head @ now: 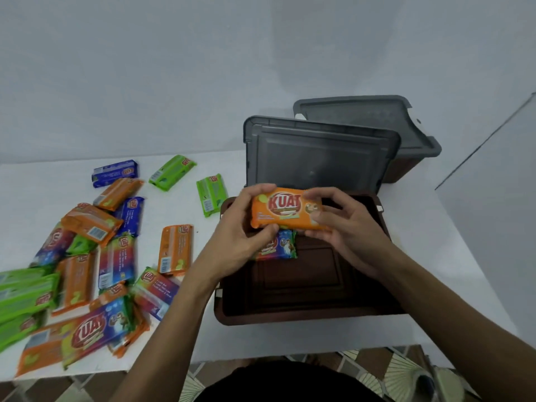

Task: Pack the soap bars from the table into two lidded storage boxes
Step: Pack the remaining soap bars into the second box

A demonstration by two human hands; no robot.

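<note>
White table (pixel 290 340), loose soap bars (pixel 87 271) scattered at 9 o'clock, open brown box (pixel 290 319) at centre, one multicolour bar (pixel 278 246) inside, left hand (pixel 246 230) and right hand (pixel 345 227) both gripping orange bar (pixel 285 208) above it, grey lid (pixel 316 158) upright at 12 o'clock, second box (pixel 403 169) lidded at 1 o'clock

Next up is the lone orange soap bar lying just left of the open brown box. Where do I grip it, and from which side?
Pinch the lone orange bar across its two long edges near the middle, coming down from above. It lies flat, long axis pointing away from you, with bare table on both long sides; its near end meets a multicolour bar.
</note>
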